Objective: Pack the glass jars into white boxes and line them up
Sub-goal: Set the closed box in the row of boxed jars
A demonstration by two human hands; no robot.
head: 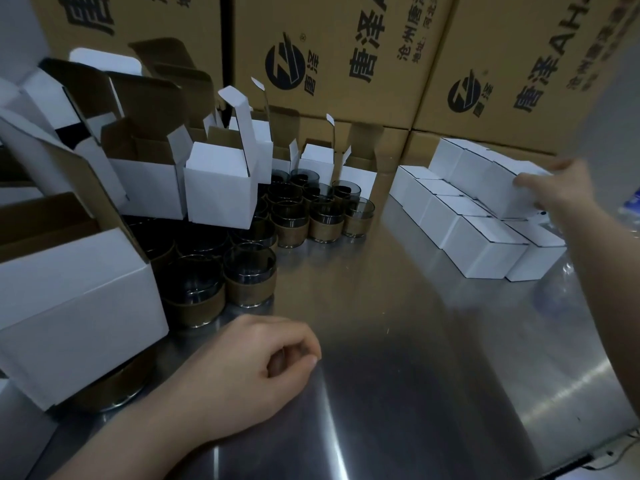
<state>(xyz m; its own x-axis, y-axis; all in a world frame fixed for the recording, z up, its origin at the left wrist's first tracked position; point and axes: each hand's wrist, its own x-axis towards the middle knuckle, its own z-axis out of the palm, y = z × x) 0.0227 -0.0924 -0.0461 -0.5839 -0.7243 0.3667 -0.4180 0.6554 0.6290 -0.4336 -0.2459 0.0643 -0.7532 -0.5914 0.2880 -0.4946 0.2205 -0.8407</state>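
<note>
Several dark glass jars (pixel 249 275) with tan bands stand in a cluster at the left and middle of the steel table (pixel 398 341). Open white boxes (pixel 221 188) with raised flaps crowd above and left of them. At the right, closed white boxes (pixel 485 251) lie in rows, with a second layer on top. My right hand (pixel 557 188) grips a closed white box (pixel 512 188) at the near end of that upper layer. My left hand (pixel 256 362) rests on the table near the jars, fingers loosely curled, holding nothing.
Large brown shipping cartons (pixel 346 57) with black print form a wall behind the table. A big open white box (pixel 76 306) sits at the near left, on top of a jar. The table's curved front edge runs down the right side.
</note>
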